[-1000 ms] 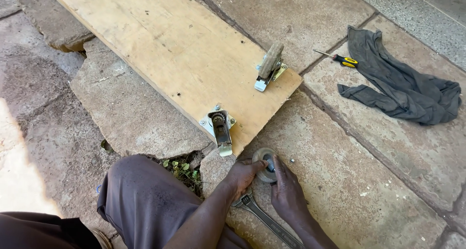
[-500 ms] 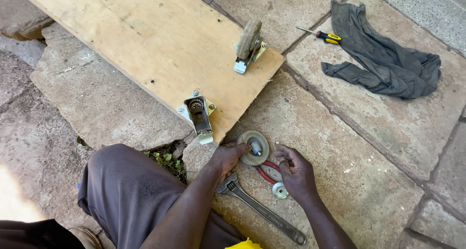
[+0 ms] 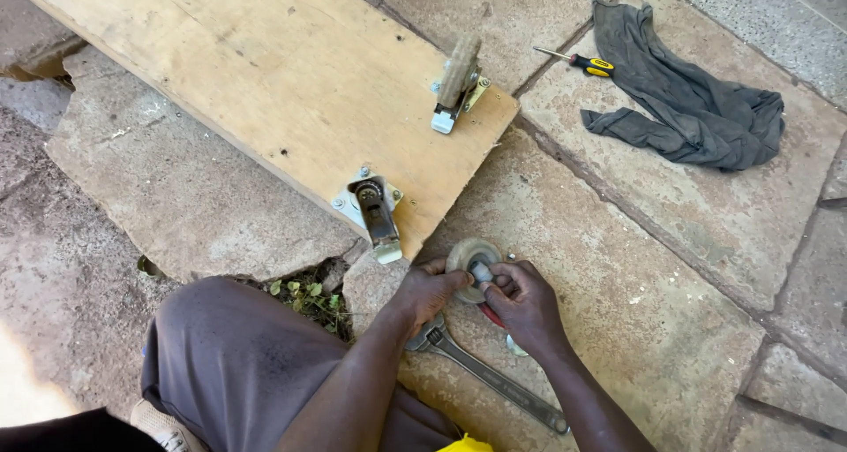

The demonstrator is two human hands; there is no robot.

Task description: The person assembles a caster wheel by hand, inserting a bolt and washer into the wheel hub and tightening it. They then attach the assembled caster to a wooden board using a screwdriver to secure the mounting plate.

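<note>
Since half a second ago both hands, left hand (image 3: 430, 291) and right hand (image 3: 522, 300), have closed their grip on the caster wheel (image 3: 470, 258), pinching it just off the plank's (image 3: 265, 73) near corner, above the adjustable wrench (image 3: 490, 377).

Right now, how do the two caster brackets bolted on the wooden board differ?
The far caster has its wheel fitted in the fork; the near caster bracket is an empty fork with no wheel. The far one sits near the board's right corner, the near one at the edge by the knee. Both are metal plates fixed to the board. A loose wheel is between both hands.
</note>
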